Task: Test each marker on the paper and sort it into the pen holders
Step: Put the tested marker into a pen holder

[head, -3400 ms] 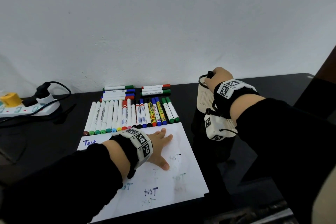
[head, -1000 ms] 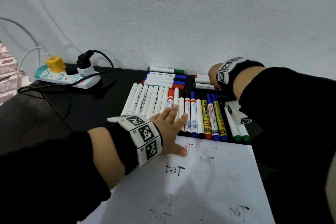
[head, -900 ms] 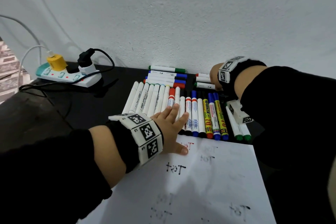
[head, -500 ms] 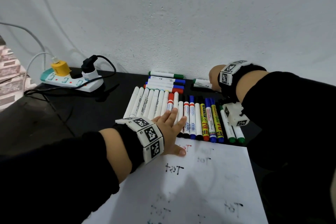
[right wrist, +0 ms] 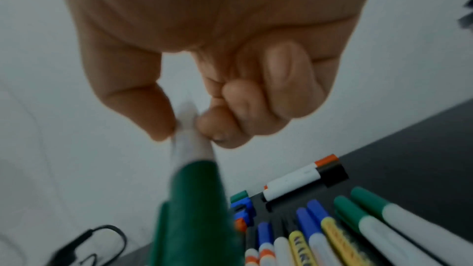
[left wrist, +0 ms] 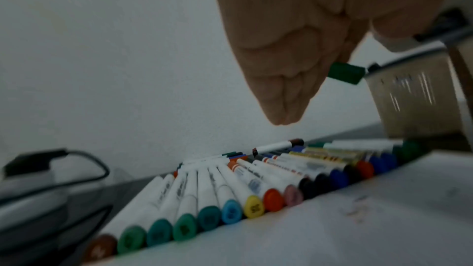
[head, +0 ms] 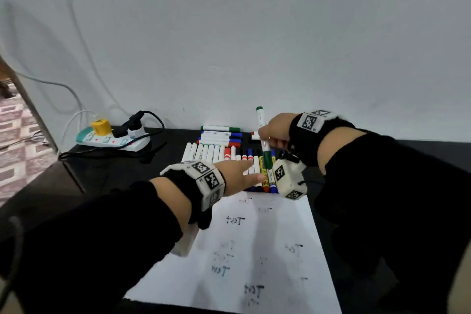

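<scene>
Green-capped and white-barrelled, the marker [head: 263,137] is held nearly upright above the back rows of markers, cap end down, pinched by the thumb and curled fingers of the right hand [head: 274,130]. Below it the row of markers [head: 229,160] lies side by side on the black bench, caps touching the far edge of the paper [head: 257,250], which carries several scribbled test words. Over that edge the left hand [head: 239,172] hovers with fingers straight and together, holding nothing. At the bench's back left corner sits a power strip [head: 112,137].
</scene>
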A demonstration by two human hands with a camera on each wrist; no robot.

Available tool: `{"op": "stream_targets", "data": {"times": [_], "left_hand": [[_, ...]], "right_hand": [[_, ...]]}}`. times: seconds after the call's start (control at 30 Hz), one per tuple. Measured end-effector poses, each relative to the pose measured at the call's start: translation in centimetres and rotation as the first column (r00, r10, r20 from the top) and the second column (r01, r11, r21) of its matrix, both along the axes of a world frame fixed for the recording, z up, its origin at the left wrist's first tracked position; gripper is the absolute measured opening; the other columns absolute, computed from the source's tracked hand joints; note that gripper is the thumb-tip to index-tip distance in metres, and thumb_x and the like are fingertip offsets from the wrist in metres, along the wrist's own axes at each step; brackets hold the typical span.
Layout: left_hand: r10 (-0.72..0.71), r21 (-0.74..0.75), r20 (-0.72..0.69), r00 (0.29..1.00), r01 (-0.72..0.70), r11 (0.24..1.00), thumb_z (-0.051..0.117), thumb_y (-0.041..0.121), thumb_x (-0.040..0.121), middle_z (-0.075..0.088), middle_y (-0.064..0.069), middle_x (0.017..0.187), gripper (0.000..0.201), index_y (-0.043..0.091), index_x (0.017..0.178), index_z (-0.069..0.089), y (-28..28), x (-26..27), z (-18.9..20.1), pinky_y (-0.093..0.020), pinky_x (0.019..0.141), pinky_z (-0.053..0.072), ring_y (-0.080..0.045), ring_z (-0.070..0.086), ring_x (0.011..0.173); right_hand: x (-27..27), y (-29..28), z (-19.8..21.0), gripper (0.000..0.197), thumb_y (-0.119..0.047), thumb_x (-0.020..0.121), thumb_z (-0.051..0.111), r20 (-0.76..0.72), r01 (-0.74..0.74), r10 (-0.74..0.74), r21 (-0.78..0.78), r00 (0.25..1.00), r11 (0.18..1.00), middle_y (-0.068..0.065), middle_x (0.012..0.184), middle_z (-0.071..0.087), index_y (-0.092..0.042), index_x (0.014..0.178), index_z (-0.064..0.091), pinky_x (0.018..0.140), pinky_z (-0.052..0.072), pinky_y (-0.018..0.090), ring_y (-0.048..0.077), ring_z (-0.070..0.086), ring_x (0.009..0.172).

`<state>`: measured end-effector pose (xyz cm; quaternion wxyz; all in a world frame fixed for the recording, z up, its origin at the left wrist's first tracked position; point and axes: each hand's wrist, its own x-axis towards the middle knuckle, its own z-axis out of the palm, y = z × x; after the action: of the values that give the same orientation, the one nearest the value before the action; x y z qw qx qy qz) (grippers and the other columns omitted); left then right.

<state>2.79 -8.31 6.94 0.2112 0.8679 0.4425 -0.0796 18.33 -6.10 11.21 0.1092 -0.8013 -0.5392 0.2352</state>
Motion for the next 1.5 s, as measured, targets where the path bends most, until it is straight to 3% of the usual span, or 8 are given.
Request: {"op": "stream_targets", "data": {"times": [0.17,0.37,0.63,0.87,1.1,1.17,1.33,1.5], "left_hand": [[0.230,-0.233,0.450,0.863,-0.135,0.963,0.044,0.039,0.096,0.065,-0.003,0.111,0.039,0.014,0.125,0.053,-2.1,-2.1,1.4,-0.035,0.097,0.045,-0.016,0.061,0.100],[0.385,-0.380,0.609,0.694,-0.171,0.909,0.050,0.022,0.096,0.052,-0.001,0.070,0.024,0.013,0.074,0.050,-4.4,-4.2,1.8,-0.027,0.076,0.055,-0.010,0.051,0.062],[0.465,-0.549,0.691,0.554,-0.016,0.836,0.037,0.027,0.101,0.047,0.000,0.069,0.025,0.014,0.090,0.056,-7.1,-7.7,3.3,-0.015,0.052,0.049,-0.007,0.051,0.049],[0.448,-0.588,0.618,0.647,0.002,0.809,0.028,0.033,0.102,0.039,0.006,0.050,0.035,0.016,0.078,0.047,-8.1,-9.9,4.3,-0.015,0.044,0.036,-0.009,0.035,0.045],[0.325,-0.337,0.592,0.738,-0.139,0.931,0.025,0.030,0.103,0.043,-0.006,0.066,0.035,0.012,0.081,0.046,-8.0,-9.8,4.9,-0.020,0.052,0.034,-0.019,0.039,0.055],[0.260,-0.150,0.507,0.822,-0.213,0.966,0.028,0.033,0.102,0.058,-0.017,0.091,0.036,0.006,0.099,0.053,-7.7,-9.7,4.8,-0.027,0.066,0.036,-0.032,0.054,0.079],[0.161,0.214,0.320,0.934,-0.236,0.948,0.024,0.034,0.102,0.050,-0.007,0.095,0.034,0.010,0.099,0.047,-8.0,-10.0,5.0,-0.026,0.073,0.031,-0.023,0.048,0.090],[0.163,0.219,0.288,0.944,-0.230,0.948,0.022,0.035,0.102,0.060,-0.014,0.107,0.041,0.005,0.105,0.051,-7.3,-10.6,4.7,-0.030,0.074,0.035,-0.026,0.054,0.090]], "right_hand": [[-3.1,-4.8,1.0,0.033,-0.018,0.090,0.047,-0.402,0.124,-0.081,0.082,0.912,0.989,-0.001,0.030,0.041,-0.009,0.058,0.044,0.030,0.021,0.007,0.010,0.030,0.022],[-6.9,-8.2,1.3,0.030,-0.022,0.089,0.046,-0.656,0.247,-0.099,0.138,0.748,0.959,0.004,0.048,0.040,-0.008,0.062,0.046,0.030,0.019,0.012,0.011,0.027,0.028],[-10.7,-10.4,1.3,0.029,-0.025,0.085,0.048,-0.689,0.358,-0.080,0.271,0.720,0.893,0.002,0.044,0.040,-0.011,0.060,0.051,0.037,0.021,0.015,0.014,0.029,0.035],[-13.1,-10.9,1.0,0.033,-0.030,0.086,0.050,-0.611,0.368,-0.069,0.379,0.789,0.849,0.002,0.045,0.043,-0.010,0.060,0.045,0.046,0.029,0.024,0.019,0.036,0.042],[-14.1,-10.3,1.8,0.030,-0.031,0.085,0.045,-0.528,0.403,-0.152,0.401,0.835,0.823,0.005,0.061,0.051,-0.010,0.063,0.048,0.060,0.038,0.030,0.024,0.047,0.054],[-14.3,-10.1,1.9,0.029,-0.031,0.085,0.045,-0.531,0.423,-0.178,0.386,0.829,0.820,0.006,0.064,0.053,-0.010,0.065,0.049,0.061,0.039,0.031,0.025,0.048,0.056],[-14.6,-9.7,1.9,0.026,-0.029,0.085,0.044,-0.540,0.441,-0.206,0.350,0.816,0.827,0.006,0.069,0.055,-0.010,0.069,0.052,0.059,0.038,0.028,0.025,0.048,0.057],[-15.0,-9.2,1.1,0.029,-0.029,0.085,0.044,-0.559,0.441,-0.212,0.313,0.802,0.841,0.007,0.064,0.053,-0.009,0.065,0.050,0.058,0.037,0.029,0.025,0.047,0.054]]}}
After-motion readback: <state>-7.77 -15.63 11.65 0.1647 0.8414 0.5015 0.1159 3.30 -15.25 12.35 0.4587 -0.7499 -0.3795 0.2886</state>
